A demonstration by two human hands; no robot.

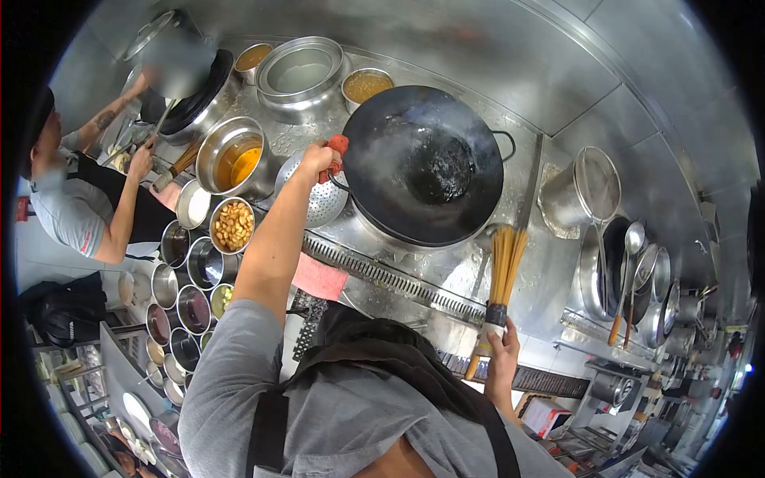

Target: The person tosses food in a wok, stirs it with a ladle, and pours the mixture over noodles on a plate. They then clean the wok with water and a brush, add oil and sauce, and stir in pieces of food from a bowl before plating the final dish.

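Left hand (319,162) far forward, right hand (502,350) close in, both clenched.
Behind the left hand, the bare forearm (279,231) stretches nearly straight back to the upper arm (231,358); the right hand has its thumb (495,342) pointing away from the torso (351,414), with the wrist (500,388) just behind it.

Wok (426,165) is dark metal, matt on its sides, glossy at the bottom. Brush (505,267) appears rough, wood-like, matt. Cloth (339,145) is matt textile. Bench (462,276) and strainer (323,204) show smooth, shiny metal.
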